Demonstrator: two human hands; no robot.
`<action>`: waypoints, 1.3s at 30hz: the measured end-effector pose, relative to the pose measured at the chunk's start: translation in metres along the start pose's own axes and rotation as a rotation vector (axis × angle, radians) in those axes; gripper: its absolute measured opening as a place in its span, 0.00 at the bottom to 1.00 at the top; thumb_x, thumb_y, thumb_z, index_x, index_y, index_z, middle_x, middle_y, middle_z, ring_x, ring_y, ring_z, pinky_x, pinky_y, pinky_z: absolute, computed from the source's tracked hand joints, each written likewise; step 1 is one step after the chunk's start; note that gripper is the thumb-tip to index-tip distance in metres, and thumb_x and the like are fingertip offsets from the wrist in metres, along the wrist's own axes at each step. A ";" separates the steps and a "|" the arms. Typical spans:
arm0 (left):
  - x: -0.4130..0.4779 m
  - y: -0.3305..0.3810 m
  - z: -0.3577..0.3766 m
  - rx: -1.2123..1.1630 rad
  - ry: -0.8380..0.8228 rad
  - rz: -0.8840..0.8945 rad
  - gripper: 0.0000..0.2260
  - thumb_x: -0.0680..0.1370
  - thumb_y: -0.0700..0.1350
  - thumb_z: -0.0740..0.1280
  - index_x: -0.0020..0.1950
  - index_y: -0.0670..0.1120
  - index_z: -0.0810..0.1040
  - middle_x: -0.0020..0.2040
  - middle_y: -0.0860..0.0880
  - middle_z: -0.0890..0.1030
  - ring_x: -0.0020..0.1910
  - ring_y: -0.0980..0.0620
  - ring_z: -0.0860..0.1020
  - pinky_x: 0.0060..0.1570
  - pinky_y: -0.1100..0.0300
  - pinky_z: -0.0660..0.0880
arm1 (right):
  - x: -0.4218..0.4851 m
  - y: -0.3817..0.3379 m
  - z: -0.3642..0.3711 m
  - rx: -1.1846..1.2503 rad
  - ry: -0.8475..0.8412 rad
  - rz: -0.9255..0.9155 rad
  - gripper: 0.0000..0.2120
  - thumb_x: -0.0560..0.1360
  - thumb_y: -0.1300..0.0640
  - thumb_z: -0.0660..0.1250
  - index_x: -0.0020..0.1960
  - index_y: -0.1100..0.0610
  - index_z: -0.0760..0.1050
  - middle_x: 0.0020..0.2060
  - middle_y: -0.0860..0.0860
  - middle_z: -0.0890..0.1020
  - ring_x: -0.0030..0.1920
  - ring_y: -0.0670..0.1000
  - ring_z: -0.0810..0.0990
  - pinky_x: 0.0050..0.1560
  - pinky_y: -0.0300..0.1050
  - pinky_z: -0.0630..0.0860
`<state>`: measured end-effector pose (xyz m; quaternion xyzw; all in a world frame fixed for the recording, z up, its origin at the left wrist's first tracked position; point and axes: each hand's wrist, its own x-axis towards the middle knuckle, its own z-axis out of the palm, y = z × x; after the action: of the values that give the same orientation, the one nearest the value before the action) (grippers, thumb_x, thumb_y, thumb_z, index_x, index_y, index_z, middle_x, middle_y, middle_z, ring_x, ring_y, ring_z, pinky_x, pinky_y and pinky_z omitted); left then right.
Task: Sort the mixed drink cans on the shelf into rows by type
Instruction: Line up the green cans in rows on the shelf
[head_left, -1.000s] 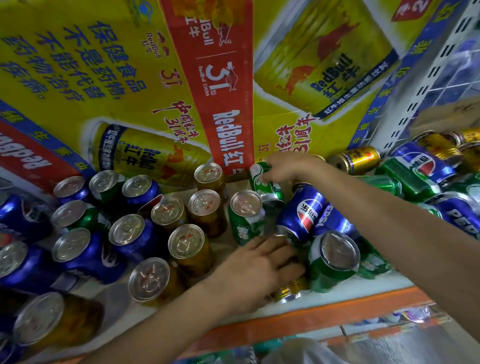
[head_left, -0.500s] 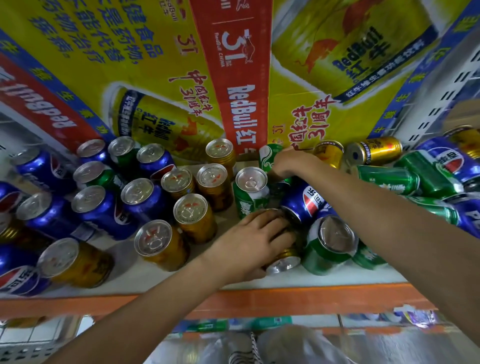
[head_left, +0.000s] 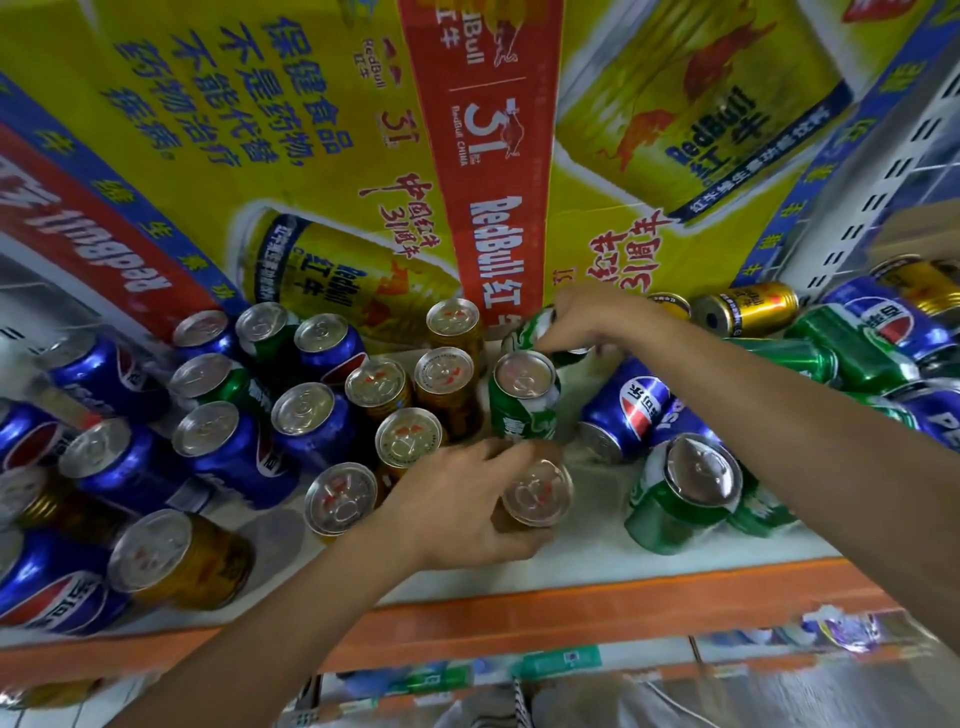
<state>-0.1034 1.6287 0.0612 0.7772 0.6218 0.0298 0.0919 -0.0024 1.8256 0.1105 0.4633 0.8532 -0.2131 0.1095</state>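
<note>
Left hand (head_left: 467, 499) grip closed round gold can (head_left: 537, 493), now stood upright at shelf (head_left: 597, 571) front, right hand (head_left: 582, 318) still gripping tilted green can (head_left: 524, 333) at the back.

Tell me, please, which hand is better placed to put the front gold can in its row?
Left: the left hand grips the gold can beside its row; the right hand holds a green can.

Upright cans (head_left: 301, 410) are standing across the left half and middle of the shelf (head_left: 597, 566), while toppled cans (head_left: 810, 358) are lying toward its right end. Cartons (head_left: 311, 182) are standing behind them along the shelf's back edge.
</note>
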 end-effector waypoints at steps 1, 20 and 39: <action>-0.002 -0.003 -0.001 0.001 0.017 -0.029 0.33 0.71 0.68 0.63 0.71 0.53 0.63 0.59 0.50 0.75 0.56 0.49 0.75 0.47 0.60 0.69 | 0.001 -0.003 -0.001 0.015 0.017 -0.004 0.17 0.73 0.49 0.69 0.55 0.59 0.73 0.44 0.55 0.78 0.42 0.54 0.78 0.36 0.43 0.79; 0.023 0.018 -0.021 0.026 0.296 0.136 0.14 0.72 0.52 0.62 0.47 0.44 0.80 0.44 0.47 0.80 0.44 0.46 0.78 0.40 0.58 0.77 | -0.012 0.016 0.001 0.265 0.119 -0.085 0.15 0.81 0.53 0.58 0.64 0.59 0.72 0.59 0.56 0.76 0.57 0.55 0.73 0.50 0.43 0.67; 0.131 0.075 -0.012 0.080 -0.281 -0.258 0.31 0.76 0.46 0.67 0.73 0.44 0.53 0.61 0.40 0.75 0.58 0.39 0.75 0.54 0.48 0.72 | -0.010 0.139 -0.019 -0.063 0.157 -0.058 0.22 0.75 0.60 0.64 0.68 0.50 0.69 0.65 0.53 0.74 0.63 0.56 0.72 0.61 0.47 0.70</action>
<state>-0.0033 1.7416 0.0778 0.6905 0.6980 -0.1158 0.1502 0.1195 1.8939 0.0942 0.4501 0.8784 -0.1522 0.0507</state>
